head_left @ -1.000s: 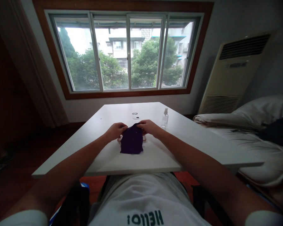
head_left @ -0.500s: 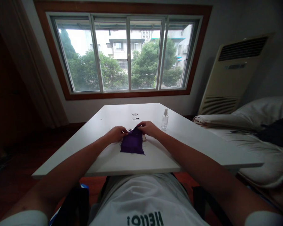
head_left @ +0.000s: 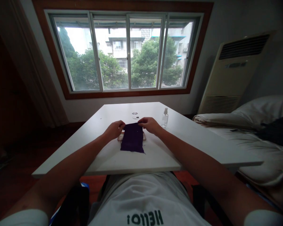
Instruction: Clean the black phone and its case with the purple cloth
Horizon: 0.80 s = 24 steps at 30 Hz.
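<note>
A dark purple cloth point(head_left: 132, 138) with frayed edges is stretched between my hands, its near edge hanging down to the white table. My left hand point(head_left: 115, 129) pinches its far left corner. At the far right corner, my right hand point(head_left: 150, 125) grips the cloth between thumb and fingers. Beneath the cloth lies a flat thing with a pinkish-brown rim point(head_left: 119, 137), showing only at both sides; most of it is covered, so its kind is hidden. A clear spray bottle point(head_left: 164, 118) stands upright beyond my right hand.
The white table point(head_left: 103, 161) has a round cable-hole cover point(head_left: 136, 117) toward its far end. To the right is a bed or sofa with pale covers point(head_left: 226, 128). A standing air conditioner point(head_left: 235, 72) and a window point(head_left: 128, 56) are behind.
Both hands have raised the cloth's far edge and spread it flatter and straighter. More of the rimmed thing now shows at the left side.
</note>
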{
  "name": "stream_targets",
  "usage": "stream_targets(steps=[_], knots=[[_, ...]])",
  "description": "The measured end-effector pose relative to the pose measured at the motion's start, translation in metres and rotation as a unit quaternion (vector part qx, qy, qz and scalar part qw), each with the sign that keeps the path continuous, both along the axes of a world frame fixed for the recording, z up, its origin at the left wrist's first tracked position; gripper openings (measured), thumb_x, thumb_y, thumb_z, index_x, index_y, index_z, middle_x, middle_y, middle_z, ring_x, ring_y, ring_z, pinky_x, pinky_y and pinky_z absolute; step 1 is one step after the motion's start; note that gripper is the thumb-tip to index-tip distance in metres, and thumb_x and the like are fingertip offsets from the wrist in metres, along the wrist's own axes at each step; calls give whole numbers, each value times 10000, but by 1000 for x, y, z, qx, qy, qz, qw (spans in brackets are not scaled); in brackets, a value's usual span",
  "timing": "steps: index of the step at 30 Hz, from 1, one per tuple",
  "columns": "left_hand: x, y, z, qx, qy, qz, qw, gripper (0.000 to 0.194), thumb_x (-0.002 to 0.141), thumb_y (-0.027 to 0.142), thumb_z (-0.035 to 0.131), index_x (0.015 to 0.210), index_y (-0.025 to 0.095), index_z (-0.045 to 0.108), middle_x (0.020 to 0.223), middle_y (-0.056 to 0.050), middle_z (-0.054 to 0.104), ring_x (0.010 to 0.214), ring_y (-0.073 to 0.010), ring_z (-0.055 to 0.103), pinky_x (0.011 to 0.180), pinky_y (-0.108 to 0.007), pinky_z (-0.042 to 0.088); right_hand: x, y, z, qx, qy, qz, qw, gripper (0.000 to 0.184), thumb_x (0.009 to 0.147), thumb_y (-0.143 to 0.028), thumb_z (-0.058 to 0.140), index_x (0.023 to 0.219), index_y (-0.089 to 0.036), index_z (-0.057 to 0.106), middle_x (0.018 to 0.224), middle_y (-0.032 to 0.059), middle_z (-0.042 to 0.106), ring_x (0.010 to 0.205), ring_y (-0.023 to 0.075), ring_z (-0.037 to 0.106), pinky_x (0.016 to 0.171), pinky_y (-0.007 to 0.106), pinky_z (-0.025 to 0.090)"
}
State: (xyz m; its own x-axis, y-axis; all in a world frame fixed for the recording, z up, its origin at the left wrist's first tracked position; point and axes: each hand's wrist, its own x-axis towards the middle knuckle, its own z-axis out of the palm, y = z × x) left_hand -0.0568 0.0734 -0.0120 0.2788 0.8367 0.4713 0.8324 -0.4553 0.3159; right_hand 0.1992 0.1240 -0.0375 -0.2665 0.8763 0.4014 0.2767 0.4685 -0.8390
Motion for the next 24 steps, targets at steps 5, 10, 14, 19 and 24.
stream_targets(steps=[5, 10, 14, 19, 24], knots=[[-2, 0, 2, 67, -17, 23, 997, 262, 996, 351, 492, 976, 199, 705, 986, -58, 738, 876, -205, 658, 798, -322, 490, 0, -7, 8, 32, 37, -6, 999, 211, 772, -249, 709, 944, -137, 762, 817, 37, 732, 699, 137, 616, 696, 258, 482], [-4, 4, 0, 53, 6, -4, 999, 259, 992, 336, 496, 981, 205, 720, 982, -52, 736, 889, -206, 659, 811, -322, 496, 1, -7, 5, 31, -53, -16, 998, 170, 775, -211, 710, 925, -148, 759, 812, 27, 730, 731, 148, 629, 722, 257, 475], [-5, 5, -3, 28, 43, -26, 998, 240, 968, 320, 520, 951, 203, 728, 958, -51, 726, 876, -205, 655, 798, -319, 492, 0, -3, -1, -19, -120, 19, 992, 134, 746, -127, 712, 871, -148, 756, 777, 20, 732, 683, 137, 631, 682, 237, 480], [-4, 2, -2, -17, 63, -48, 997, 227, 925, 333, 549, 906, 210, 739, 915, -38, 714, 828, -188, 656, 777, -298, 502, 2, -7, 3, -63, -155, 61, 984, 139, 730, -97, 715, 847, -156, 763, 770, 18, 746, 694, 141, 653, 675, 224, 496], [-2, -4, 1, -55, 68, -51, 995, 223, 871, 364, 592, 848, 201, 743, 943, -46, 702, 807, -180, 648, 764, -286, 508, 10, -18, 18, -52, -264, 75, 960, 176, 687, -122, 762, 840, -197, 801, 840, 15, 755, 794, 173, 656, 751, 247, 487]])
